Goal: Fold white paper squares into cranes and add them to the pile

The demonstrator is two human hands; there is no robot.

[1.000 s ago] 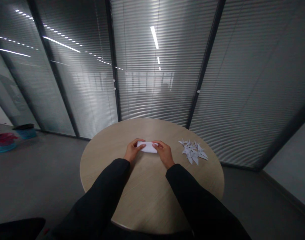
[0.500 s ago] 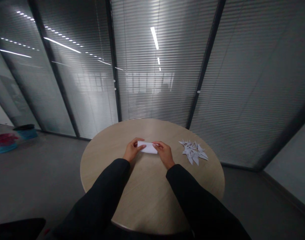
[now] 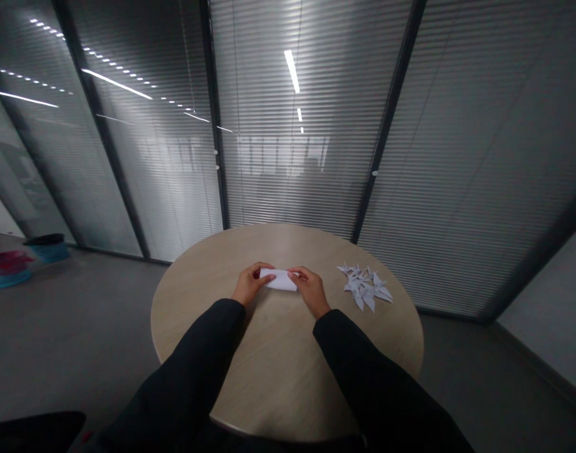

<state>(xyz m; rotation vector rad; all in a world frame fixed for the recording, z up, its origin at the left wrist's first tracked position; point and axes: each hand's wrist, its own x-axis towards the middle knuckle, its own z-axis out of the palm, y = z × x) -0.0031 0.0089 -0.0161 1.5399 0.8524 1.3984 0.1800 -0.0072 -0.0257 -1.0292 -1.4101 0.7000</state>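
Observation:
A white folded sheet of paper (image 3: 279, 280) is stretched between my two hands over the middle of a round wooden table (image 3: 269, 352). At its left end, my left hand (image 3: 251, 282) pinches it, with the thumb on the near face and the fingers behind. The right end is gripped by my right hand (image 3: 310, 289), also between thumb and fingers. Parts of both hands' fingers are hidden behind the paper. To the right of my right hand lies a pile of white folded-paper figures (image 3: 366, 288), pointed like origami cranes.
Behind the table stands a glass partition (image 3: 288, 189) with blinds and dark frames. On the floor at far left are a blue bin (image 3: 49, 249) with a dark liner and another bin (image 3: 7, 270) with a red liner. A dark object (image 3: 33, 431) shows at lower left.
The paper and both hands keep nearly the same place and grip. The whole view has shifted very slightly.

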